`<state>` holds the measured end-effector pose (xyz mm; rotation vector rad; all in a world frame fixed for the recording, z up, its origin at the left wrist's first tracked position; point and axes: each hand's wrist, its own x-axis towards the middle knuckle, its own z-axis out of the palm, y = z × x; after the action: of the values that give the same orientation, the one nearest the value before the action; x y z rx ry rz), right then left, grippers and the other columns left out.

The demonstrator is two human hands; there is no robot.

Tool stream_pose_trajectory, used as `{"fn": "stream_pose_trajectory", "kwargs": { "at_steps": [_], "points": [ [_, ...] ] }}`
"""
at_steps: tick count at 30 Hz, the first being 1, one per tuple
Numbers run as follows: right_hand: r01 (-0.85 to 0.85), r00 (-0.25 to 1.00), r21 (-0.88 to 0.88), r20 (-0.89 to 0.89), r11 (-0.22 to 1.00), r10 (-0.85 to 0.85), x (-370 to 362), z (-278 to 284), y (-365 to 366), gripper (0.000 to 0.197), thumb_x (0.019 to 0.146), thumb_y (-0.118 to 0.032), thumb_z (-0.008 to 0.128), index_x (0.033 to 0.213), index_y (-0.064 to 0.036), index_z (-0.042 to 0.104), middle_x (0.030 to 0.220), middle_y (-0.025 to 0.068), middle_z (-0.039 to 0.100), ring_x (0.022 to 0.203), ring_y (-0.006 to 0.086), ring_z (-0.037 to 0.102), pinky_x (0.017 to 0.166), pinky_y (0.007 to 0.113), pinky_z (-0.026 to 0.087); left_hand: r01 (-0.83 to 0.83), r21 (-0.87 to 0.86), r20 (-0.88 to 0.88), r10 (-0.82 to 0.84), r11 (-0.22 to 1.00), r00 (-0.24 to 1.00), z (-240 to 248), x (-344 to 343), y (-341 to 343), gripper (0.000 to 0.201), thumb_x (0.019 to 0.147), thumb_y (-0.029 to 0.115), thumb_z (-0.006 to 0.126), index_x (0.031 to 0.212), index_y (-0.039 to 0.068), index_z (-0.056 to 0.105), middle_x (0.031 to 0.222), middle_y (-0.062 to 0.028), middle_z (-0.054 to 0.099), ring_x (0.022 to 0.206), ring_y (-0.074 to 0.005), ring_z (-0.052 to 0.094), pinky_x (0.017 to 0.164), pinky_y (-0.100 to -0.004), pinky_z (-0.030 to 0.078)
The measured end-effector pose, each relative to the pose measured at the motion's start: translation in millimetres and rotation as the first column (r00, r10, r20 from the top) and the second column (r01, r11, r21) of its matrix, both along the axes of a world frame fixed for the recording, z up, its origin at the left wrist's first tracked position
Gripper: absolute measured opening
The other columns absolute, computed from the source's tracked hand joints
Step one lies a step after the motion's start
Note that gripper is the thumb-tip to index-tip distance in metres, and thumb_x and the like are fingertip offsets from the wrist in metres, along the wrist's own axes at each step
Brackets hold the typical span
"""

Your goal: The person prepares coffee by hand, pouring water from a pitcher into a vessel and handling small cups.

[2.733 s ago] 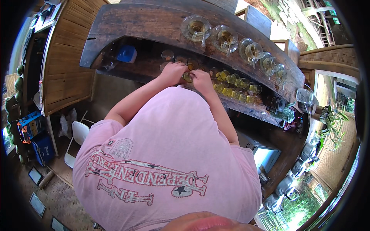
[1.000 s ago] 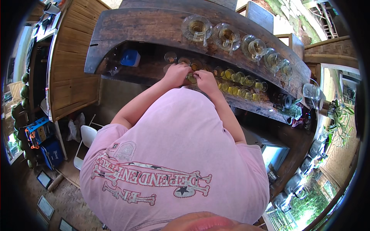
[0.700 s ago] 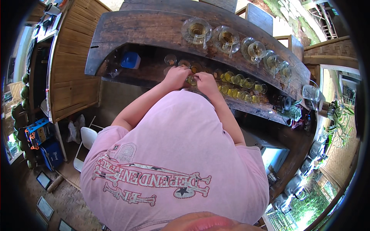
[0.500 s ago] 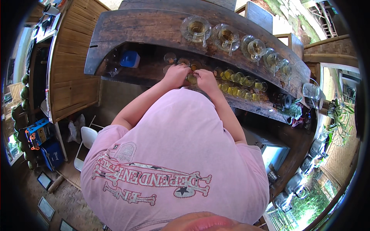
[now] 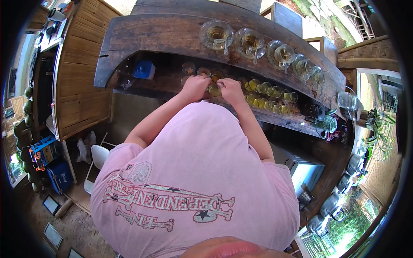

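Observation:
Both hands meet over a dark wooden lower shelf set with rows of small glasses. My left hand (image 5: pixel 196 87) is closed, its fingers curled at the near glasses; what it grips is hidden under the fingers. Close on its right, my right hand (image 5: pixel 231 90) has thumb and fingers pinched together, and I cannot make out what is between them. A small glass (image 5: pixel 214 90) of yellowish liquid sits between the two hands. Just beyond the fingertips stands another glass (image 5: pixel 217 76) with amber contents. Several glasses of yellow liquid (image 5: pixel 262 88) line up to the right of my right hand.
On the raised counter (image 5: pixel 159 32), glass cups on saucers with spoons (image 5: pixel 216 34) curve toward the right. A blue container (image 5: pixel 144 69) stands at the shelf's left end. Beyond the right end are a glass jar (image 5: pixel 347 101) and a greenish glass vessel (image 5: pixel 328 124).
The view has shifted slightly. My fingertips are a little farther apart, and the small glass between my hands shows more. Both hands stay in nearly the same place.

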<state>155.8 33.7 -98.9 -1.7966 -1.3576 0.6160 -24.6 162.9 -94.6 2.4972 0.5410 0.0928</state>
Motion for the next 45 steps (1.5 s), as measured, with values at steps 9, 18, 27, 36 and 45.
{"fn": "stream_pose_trajectory", "kwargs": {
  "at_steps": [9,18,27,36,45],
  "points": [
    [-0.018,1.000,-0.009,0.013,1.000,0.018,0,0,0,0.015,0.092,-0.009,0.071,0.100,0.0000,0.079,0.094,0.0204,0.075,0.091,0.0418,0.073,0.082,0.049,0.057,0.020,-0.016,0.018,-0.020,1.000,1.000,5,0,1,0.051,0.072,0.033,0.095,0.115,0.014,0.076,0.112,-0.0103,0.076,0.114,-0.0325,0.072,0.093,-0.0487,0.055],
    [-0.043,0.999,0.011,0.030,0.999,0.042,1,-13,0,0.015,0.091,-0.009,0.071,0.100,-0.0002,0.079,0.094,0.0200,0.075,0.092,0.0421,0.073,0.082,0.049,0.058,0.024,-0.004,-0.013,-0.024,1.000,1.000,10,3,2,0.049,0.072,0.033,0.095,0.112,0.013,0.076,0.112,-0.0100,0.076,0.112,-0.0326,0.072,0.092,-0.0483,0.055],
    [-0.057,0.998,0.009,0.005,0.998,0.057,-1,-7,1,0.014,0.092,-0.007,0.070,0.100,0.0003,0.079,0.095,0.0207,0.075,0.092,0.0426,0.072,0.083,0.049,0.058,0.033,-0.004,-0.027,-0.034,0.999,0.999,9,3,2,0.051,0.071,0.034,0.096,0.113,0.013,0.076,0.112,-0.0101,0.075,0.113,-0.0324,0.072,0.094,-0.0475,0.055],
    [-0.117,0.993,0.013,0.026,0.993,0.117,1,-13,0,0.016,0.092,-0.007,0.069,0.102,0.0005,0.079,0.096,0.0214,0.075,0.092,0.0426,0.072,0.082,0.049,0.058,0.028,-0.015,-0.006,-0.028,0.999,1.000,6,3,3,0.049,0.070,0.033,0.096,0.110,0.014,0.076,0.108,-0.0098,0.077,0.111,-0.0319,0.072,0.090,-0.0495,0.054],
    [-0.115,0.991,0.017,0.067,0.993,0.114,0,-14,-1,0.014,0.094,-0.007,0.072,0.103,0.0009,0.079,0.096,0.0207,0.076,0.089,0.0414,0.073,0.080,0.046,0.058,0.016,-0.015,-0.028,-0.017,1.000,0.999,8,4,2,0.048,0.070,0.034,0.096,0.108,0.013,0.076,0.108,-0.0094,0.077,0.112,-0.0319,0.072,0.091,-0.0498,0.054]
  ]
}}
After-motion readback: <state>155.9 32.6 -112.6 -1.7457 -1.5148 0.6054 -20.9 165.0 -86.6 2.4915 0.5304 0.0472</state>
